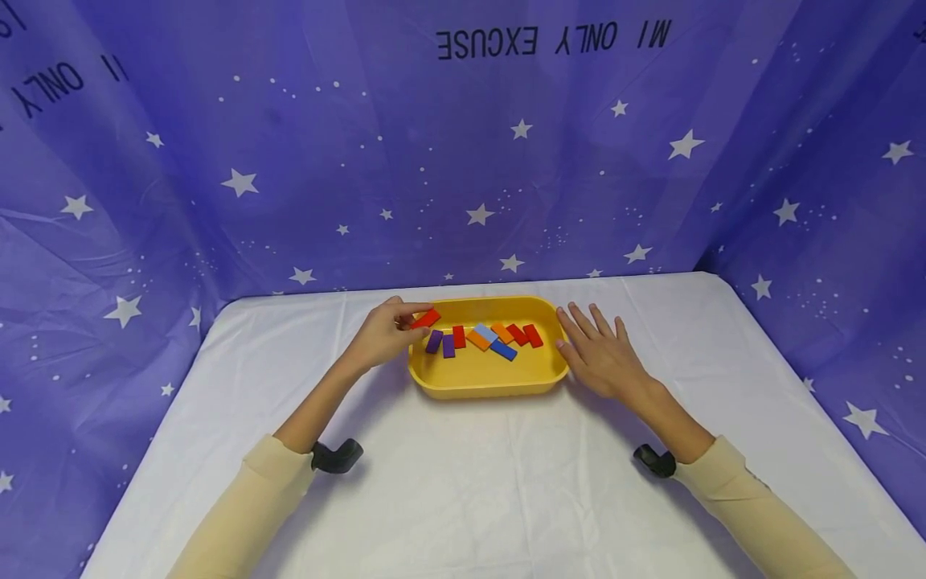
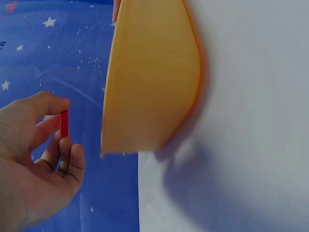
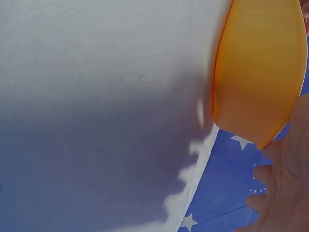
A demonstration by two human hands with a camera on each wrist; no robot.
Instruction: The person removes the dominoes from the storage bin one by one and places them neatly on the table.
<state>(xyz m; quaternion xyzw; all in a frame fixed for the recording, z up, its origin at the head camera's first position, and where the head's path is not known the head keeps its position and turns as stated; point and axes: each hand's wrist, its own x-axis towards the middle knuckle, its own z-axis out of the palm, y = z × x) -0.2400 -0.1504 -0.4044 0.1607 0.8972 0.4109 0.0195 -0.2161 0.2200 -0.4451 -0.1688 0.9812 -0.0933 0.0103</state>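
A red rectangular tile (image 1: 427,318) is pinched between the thumb and a finger of my left hand (image 1: 385,331), over the left end of a yellow tray (image 1: 492,378). The left wrist view shows the same red tile (image 2: 64,123) edge-on, apart from the tray's outer wall (image 2: 149,82). My right hand (image 1: 602,354) has its fingers spread beside the tray's right end, thumb and forefinger at the rim. Inside the tray lie several flat tiles: two purple tiles (image 1: 441,344), red ones (image 1: 532,335), orange ones (image 1: 478,339), a light blue one (image 1: 486,333) and a dark blue tile (image 1: 503,349).
The tray stands on a white cloth-covered table (image 1: 477,482), toward its far edge. Behind and at both sides hangs a purple curtain (image 1: 434,161) with stars and lettering. Black straps with mounts (image 1: 337,457) sit on both wrists.
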